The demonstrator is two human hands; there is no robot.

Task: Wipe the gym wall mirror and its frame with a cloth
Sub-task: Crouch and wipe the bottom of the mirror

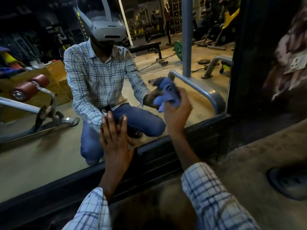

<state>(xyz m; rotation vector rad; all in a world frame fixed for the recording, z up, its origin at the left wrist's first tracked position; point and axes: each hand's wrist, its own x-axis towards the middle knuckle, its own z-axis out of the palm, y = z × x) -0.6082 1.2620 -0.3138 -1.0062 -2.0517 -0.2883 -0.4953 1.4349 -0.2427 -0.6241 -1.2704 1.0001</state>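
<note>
The wall mirror [49,155] fills most of the view, bordered by a black frame [166,156] along its bottom and right side. My left hand [116,143] lies flat against the glass near the bottom edge, fingers straight and spread. Further right, my right hand [177,112] grips a crumpled blue cloth [169,95] and holds it against the mirror's lower right part. The glass reflects a crouching person in a checked shirt, jeans and a headset.
Reflected gym gear shows in the glass: a bench with red rollers [26,90], a grey steel bar [199,90], a green weight plate [178,50]. A wall socket [298,63] sits right of the frame. A dark round object [287,181] lies on the floor at right.
</note>
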